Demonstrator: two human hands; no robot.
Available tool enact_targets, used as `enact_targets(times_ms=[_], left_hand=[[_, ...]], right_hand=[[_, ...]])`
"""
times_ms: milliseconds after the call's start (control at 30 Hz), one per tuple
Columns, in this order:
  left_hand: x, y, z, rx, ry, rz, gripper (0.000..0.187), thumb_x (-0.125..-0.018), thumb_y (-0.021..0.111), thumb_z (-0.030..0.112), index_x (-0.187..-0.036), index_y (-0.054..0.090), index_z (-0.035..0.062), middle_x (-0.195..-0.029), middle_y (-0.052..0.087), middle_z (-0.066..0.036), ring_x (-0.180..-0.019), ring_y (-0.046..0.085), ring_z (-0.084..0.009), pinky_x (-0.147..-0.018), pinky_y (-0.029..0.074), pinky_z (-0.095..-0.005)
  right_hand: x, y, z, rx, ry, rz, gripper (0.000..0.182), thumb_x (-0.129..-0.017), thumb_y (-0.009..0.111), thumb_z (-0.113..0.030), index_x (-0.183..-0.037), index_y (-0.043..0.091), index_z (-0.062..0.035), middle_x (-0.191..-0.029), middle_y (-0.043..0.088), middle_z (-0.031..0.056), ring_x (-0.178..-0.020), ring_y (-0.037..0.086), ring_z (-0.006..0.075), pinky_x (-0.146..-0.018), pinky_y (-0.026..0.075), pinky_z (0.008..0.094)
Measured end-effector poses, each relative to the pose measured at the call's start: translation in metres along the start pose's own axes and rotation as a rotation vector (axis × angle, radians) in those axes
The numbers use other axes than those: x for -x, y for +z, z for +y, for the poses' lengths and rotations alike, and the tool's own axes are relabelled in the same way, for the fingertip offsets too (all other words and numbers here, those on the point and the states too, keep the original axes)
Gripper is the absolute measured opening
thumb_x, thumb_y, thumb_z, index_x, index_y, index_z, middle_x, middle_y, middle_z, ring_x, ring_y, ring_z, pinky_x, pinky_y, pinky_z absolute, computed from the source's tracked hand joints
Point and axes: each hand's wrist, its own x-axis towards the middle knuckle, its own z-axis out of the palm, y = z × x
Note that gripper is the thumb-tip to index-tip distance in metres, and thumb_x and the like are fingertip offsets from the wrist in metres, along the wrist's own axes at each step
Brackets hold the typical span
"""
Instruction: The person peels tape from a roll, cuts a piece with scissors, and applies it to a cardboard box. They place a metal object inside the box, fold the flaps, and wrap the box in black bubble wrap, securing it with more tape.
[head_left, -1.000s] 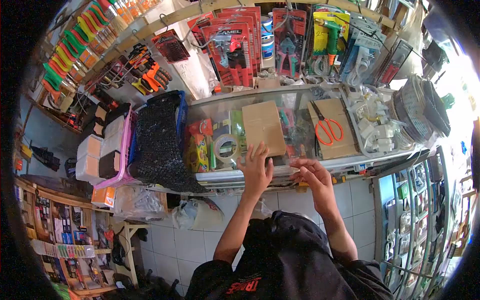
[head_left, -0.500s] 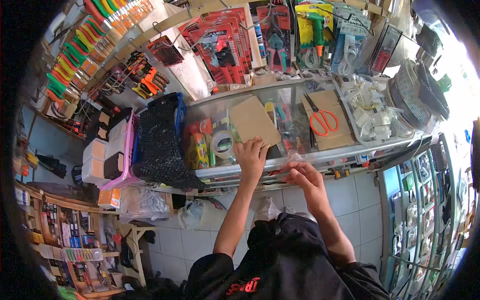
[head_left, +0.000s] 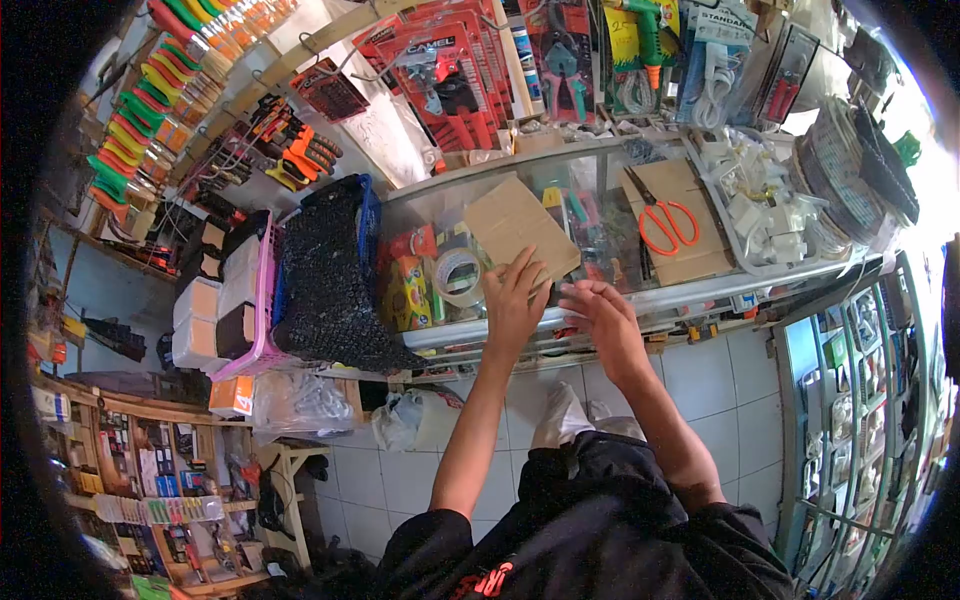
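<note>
A rectangular brown cardboard piece [head_left: 515, 225] lies on the glass counter. My left hand [head_left: 516, 298] rests on its lower edge, fingers spread. Just to the right, my right hand [head_left: 603, 318] hovers by the counter's front rail, its thumb and fingers drawn close together; what is between them, if anything, is too small to make out. A roll of tape [head_left: 458, 273] sits left of my left hand. Orange-handled scissors [head_left: 668, 228] lie on a second cardboard piece [head_left: 698, 245] to the right.
A blue basket under black netting [head_left: 325, 270] and a pink basket [head_left: 262, 330] stand left on the counter [head_left: 640, 298]. White fittings fill a tray at right. Packaged tools hang behind. Shelves flank the tiled floor [head_left: 660, 400].
The view has shifted slightly. My right hand has come closer to my left hand and the cardboard. My left hand remains on the cardboard.
</note>
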Motion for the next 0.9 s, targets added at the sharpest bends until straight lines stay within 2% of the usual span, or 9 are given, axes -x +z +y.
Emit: enact_targets(times_ms=[133, 200, 333, 400, 533, 700, 800, 900], left_hand=[[0.001, 0.004, -0.008, 0.054, 0.011, -0.071, 0.037, -0.085, 0.078, 0.017, -0.12, 0.069, 0.0112, -0.145, 0.062, 0.001, -0.106, 0.054, -0.0286, -0.098, 0.04, -0.0425], [0.002, 0.002, -0.007, 0.046, -0.023, -0.091, 0.036, -0.087, 0.077, 0.019, -0.121, 0.068, 0.0113, -0.144, 0.063, 0.002, -0.107, 0.054, -0.0284, -0.099, 0.039, -0.0433], [0.006, 0.007, -0.009, 0.063, -0.049, -0.075, 0.036, -0.09, 0.075, 0.022, -0.124, 0.066, 0.0117, -0.145, 0.063, 0.002, -0.112, 0.054, -0.0299, -0.102, 0.036, -0.0468], [0.006, 0.007, -0.01, 0.026, -0.04, -0.084, 0.035, -0.092, 0.073, 0.023, -0.124, 0.065, 0.0116, -0.145, 0.062, 0.001, -0.122, 0.053, -0.0308, -0.105, 0.033, -0.0502], [0.003, 0.006, -0.012, 0.013, -0.013, -0.115, 0.037, -0.096, 0.069, 0.026, -0.128, 0.062, 0.011, -0.145, 0.062, -0.001, -0.142, 0.046, -0.0299, -0.11, 0.026, -0.0577], [0.004, 0.005, -0.014, 0.109, -0.062, -0.147, 0.037, -0.096, 0.067, 0.025, -0.13, 0.059, 0.0102, -0.145, 0.061, -0.003, -0.144, 0.046, -0.0278, -0.115, 0.02, -0.0604], [0.001, 0.002, -0.012, 0.136, -0.086, -0.162, 0.036, -0.096, 0.066, 0.02, -0.129, 0.058, 0.0098, -0.145, 0.061, -0.004, -0.143, 0.047, -0.0289, -0.117, 0.019, -0.0611], [0.001, 0.003, -0.014, 0.157, -0.056, -0.142, 0.037, -0.095, 0.064, 0.015, -0.131, 0.056, 0.009, -0.144, 0.061, -0.005, -0.143, 0.047, -0.0314, -0.12, 0.018, -0.062]], right_hand=[[-0.004, 0.008, -0.001, 0.018, 0.042, 0.018, 0.026, -0.106, 0.056, -0.024, -0.125, 0.06, -0.0052, -0.126, 0.068, 0.0093, -0.115, 0.066, 0.0217, -0.094, 0.051, 0.0359], [-0.004, 0.01, -0.002, 0.01, 0.073, 0.038, 0.023, -0.107, 0.054, -0.021, -0.124, 0.059, -0.0059, -0.127, 0.068, 0.0125, -0.117, 0.065, 0.0246, -0.096, 0.051, 0.0384], [-0.007, 0.008, -0.005, 0.008, 0.073, 0.055, 0.023, -0.107, 0.054, -0.021, -0.123, 0.059, -0.0057, -0.126, 0.068, 0.011, -0.115, 0.066, 0.0233, -0.094, 0.052, 0.0374], [-0.008, 0.006, -0.004, -0.027, 0.07, 0.073, 0.025, -0.108, 0.054, -0.022, -0.123, 0.06, -0.0047, -0.125, 0.068, 0.0087, -0.112, 0.067, 0.0206, -0.092, 0.052, 0.0351], [-0.012, 0.003, 0.001, -0.045, 0.059, 0.067, 0.024, -0.108, 0.053, -0.021, -0.123, 0.06, -0.0039, -0.123, 0.068, 0.0099, -0.112, 0.067, 0.0215, -0.093, 0.052, 0.035], [-0.013, 0.008, -0.001, -0.098, 0.027, 0.039, 0.023, -0.108, 0.052, -0.019, -0.124, 0.059, -0.0037, -0.123, 0.068, 0.0109, -0.112, 0.068, 0.0226, -0.094, 0.052, 0.0352], [-0.015, 0.009, -0.001, -0.036, 0.069, 0.04, 0.025, -0.108, 0.05, -0.024, -0.126, 0.058, -0.0074, -0.131, 0.065, 0.0136, -0.116, 0.065, 0.0268, -0.098, 0.051, 0.0398], [-0.015, 0.004, -0.002, -0.043, 0.069, -0.008, 0.028, -0.109, 0.049, -0.028, -0.127, 0.058, -0.008, -0.134, 0.064, 0.015, -0.118, 0.064, 0.0275, -0.099, 0.051, 0.0398]])
